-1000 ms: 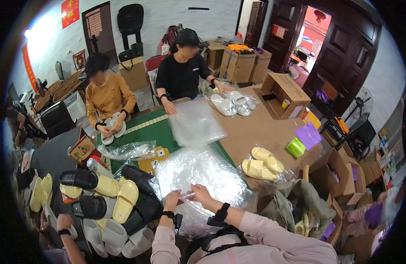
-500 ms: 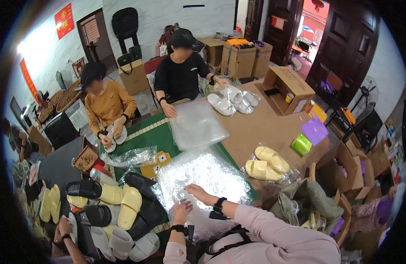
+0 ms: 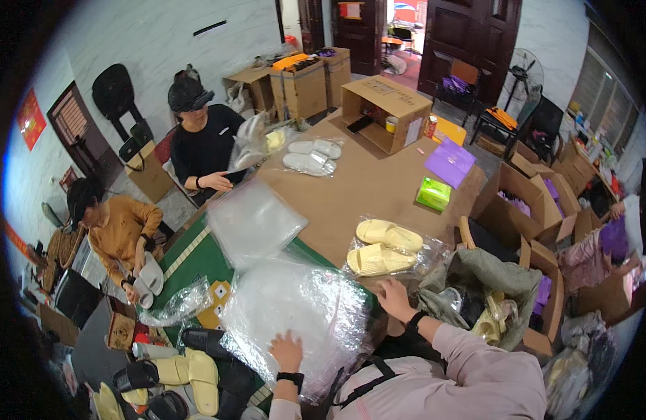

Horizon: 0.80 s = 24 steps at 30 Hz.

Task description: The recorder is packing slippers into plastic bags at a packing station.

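My left hand [image 3: 286, 351] rests with spread fingers on a stack of clear plastic bags [image 3: 288, 294], and nothing is gripped in it. At the stack's right edge, my right hand [image 3: 395, 298] has its fingers stretched out and appears to hold nothing. Just beyond it lies a pair of yellow slippers [image 3: 382, 260] in a clear bag, close to the fingertips but apart from them. A second stack of clear bags [image 3: 256, 220] lies farther back on the table.
Loose yellow and black slippers [image 3: 202, 381] crowd the lower left. An open sack [image 3: 508, 276] holding bagged slippers stands at my right. Across the table, a co-worker in black [image 3: 197, 140] lifts a bagged pair; another in orange [image 3: 120, 238] handles grey slippers. A cardboard box [image 3: 389, 94] stands farther back.
My right hand has moved right, from over the bag stack toward the bagged yellow slippers. My left hand has flattened onto the bags. The co-worker in black has raised a bagged pair. My view has turned right.
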Motion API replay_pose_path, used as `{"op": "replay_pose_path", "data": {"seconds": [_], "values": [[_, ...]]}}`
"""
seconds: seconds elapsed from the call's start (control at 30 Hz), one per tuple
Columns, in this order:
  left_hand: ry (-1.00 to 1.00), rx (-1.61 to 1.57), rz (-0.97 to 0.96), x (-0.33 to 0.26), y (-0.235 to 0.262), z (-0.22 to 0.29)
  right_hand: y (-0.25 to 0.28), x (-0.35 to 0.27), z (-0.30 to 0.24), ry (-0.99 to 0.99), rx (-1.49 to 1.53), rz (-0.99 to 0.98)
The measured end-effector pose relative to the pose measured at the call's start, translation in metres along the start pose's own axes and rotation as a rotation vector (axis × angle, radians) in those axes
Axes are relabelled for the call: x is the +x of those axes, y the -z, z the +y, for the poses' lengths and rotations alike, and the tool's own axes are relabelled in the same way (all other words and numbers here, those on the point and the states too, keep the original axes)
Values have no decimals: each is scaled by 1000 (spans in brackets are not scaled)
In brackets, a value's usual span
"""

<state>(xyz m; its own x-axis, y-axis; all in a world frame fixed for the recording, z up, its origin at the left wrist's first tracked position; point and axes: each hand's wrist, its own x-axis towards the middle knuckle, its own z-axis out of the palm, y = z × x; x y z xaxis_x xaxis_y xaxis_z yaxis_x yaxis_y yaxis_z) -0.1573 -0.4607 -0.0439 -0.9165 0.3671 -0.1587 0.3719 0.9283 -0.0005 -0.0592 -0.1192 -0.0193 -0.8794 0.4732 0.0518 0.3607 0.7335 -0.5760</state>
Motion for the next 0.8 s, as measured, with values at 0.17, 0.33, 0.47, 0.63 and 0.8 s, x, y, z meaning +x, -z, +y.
{"op": "replay_pose_path", "data": {"seconds": [0.17, 0.33, 0.47, 0.63, 0.8], "values": [[168, -115, -73, -15, -21, 35, 28, 26, 0, 48, -304, 165], [126, -109, -121, -27, -25, 22, 32, 62, 32, 10, -837, 280], [73, -150, -120, -38, -17, 23, 24, 88, 70, -401, -377, -150], [36, -125, 75, -39, -17, 42, 14, 114, 140, -222, -45, 188], [153, -222, 62, -53, -25, 57, 66, 140, 95, -246, -132, 76]]}}
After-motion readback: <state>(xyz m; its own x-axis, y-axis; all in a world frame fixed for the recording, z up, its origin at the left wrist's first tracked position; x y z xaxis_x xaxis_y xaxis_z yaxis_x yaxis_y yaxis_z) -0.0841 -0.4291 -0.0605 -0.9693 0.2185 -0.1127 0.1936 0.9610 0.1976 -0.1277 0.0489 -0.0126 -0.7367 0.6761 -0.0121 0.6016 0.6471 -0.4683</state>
